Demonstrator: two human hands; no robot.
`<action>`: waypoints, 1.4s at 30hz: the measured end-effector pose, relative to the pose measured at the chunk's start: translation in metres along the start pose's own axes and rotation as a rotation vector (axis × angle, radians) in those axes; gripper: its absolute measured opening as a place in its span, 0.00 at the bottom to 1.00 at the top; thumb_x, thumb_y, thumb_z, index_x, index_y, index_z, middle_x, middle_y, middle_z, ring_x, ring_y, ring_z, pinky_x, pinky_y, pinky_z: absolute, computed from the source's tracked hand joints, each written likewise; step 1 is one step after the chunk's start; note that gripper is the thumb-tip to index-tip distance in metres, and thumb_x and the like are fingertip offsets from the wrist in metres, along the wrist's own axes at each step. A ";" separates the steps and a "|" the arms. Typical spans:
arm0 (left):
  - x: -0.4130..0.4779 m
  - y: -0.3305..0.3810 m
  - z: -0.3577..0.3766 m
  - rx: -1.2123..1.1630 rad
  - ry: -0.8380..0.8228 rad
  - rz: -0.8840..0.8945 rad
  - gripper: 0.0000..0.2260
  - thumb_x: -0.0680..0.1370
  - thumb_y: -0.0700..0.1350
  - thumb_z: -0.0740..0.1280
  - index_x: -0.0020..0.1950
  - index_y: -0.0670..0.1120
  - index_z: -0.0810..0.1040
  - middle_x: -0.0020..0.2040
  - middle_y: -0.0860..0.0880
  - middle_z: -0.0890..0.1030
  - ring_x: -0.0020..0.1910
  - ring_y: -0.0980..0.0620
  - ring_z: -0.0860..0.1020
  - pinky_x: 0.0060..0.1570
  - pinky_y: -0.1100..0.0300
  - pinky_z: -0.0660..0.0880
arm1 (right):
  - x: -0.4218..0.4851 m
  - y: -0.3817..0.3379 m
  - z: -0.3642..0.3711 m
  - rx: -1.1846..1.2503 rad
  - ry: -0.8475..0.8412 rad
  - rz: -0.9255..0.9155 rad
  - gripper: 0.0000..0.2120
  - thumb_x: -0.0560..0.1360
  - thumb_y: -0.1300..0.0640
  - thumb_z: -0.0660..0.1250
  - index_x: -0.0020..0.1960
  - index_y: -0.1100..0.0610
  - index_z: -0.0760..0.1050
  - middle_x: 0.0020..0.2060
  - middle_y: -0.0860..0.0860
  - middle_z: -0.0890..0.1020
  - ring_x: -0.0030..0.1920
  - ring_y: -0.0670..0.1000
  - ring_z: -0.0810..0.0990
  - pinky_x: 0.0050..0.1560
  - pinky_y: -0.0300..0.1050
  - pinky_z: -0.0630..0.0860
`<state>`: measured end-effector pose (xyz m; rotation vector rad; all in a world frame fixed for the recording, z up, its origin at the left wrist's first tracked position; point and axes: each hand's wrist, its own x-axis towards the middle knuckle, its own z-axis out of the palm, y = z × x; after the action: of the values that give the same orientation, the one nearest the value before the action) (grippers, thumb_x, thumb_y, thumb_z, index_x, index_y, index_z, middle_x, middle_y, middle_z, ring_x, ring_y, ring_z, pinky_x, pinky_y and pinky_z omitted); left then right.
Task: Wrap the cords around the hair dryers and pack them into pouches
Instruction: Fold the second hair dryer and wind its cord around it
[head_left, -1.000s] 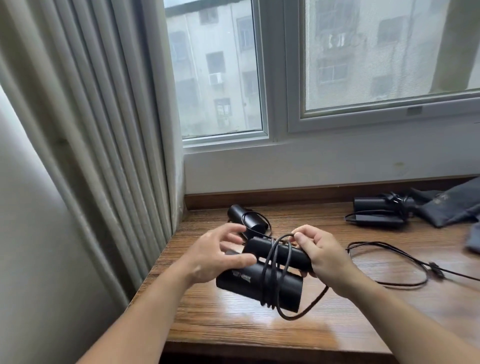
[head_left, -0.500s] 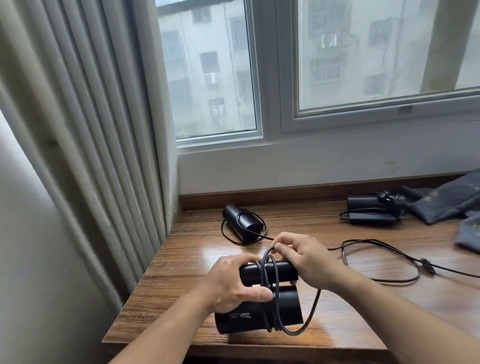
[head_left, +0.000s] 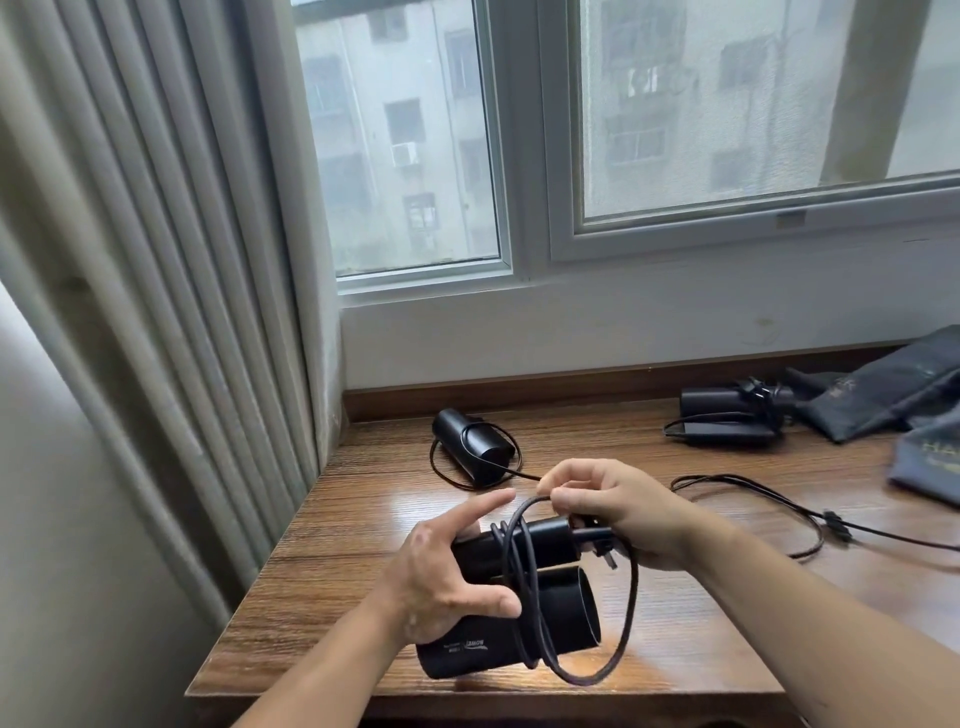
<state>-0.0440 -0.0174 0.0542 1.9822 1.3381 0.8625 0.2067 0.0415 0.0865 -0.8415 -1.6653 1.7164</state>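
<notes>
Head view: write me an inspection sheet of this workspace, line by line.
Surface: wooden table, glossy, set against the wall.
Job's things: held hair dryer; second dryer back left; third dryer back right beside dark pouches.
Clutter: nothing seen.
Hands: left hand grips the held hair dryer; right hand pinches its cord.
Cables: cord partly coiled round the dryer, one slack loop hanging; loose cable lies looped on the table, running off right.
Surroundings: curtain left, window behind.

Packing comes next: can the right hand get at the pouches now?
Probably not yet: the right hand pinches the cord, so it is busy. Otherwise the way over the table to the pouches looks free.
</notes>
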 end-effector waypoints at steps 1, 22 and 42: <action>-0.001 0.001 0.000 -0.005 -0.002 0.000 0.46 0.57 0.68 0.80 0.74 0.67 0.68 0.55 0.52 0.86 0.62 0.56 0.81 0.66 0.51 0.76 | -0.002 0.002 0.001 0.113 -0.021 0.041 0.05 0.82 0.65 0.63 0.55 0.63 0.76 0.37 0.55 0.79 0.31 0.48 0.77 0.28 0.37 0.75; -0.001 -0.017 0.004 -0.012 0.200 -0.142 0.42 0.57 0.73 0.77 0.70 0.73 0.69 0.71 0.59 0.75 0.71 0.58 0.70 0.74 0.53 0.67 | -0.012 0.026 0.022 0.266 0.356 0.087 0.10 0.84 0.57 0.62 0.61 0.60 0.76 0.50 0.64 0.85 0.46 0.58 0.83 0.54 0.57 0.79; 0.006 -0.019 0.005 0.241 0.240 -0.153 0.44 0.59 0.77 0.72 0.73 0.68 0.68 0.65 0.53 0.82 0.60 0.57 0.79 0.70 0.58 0.71 | -0.008 0.066 0.026 -0.871 0.644 -0.285 0.14 0.73 0.57 0.74 0.58 0.53 0.80 0.43 0.41 0.82 0.43 0.42 0.80 0.46 0.30 0.74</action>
<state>-0.0491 -0.0063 0.0377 1.9674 1.7797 0.9250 0.1920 0.0171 0.0211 -1.2757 -1.8956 0.3821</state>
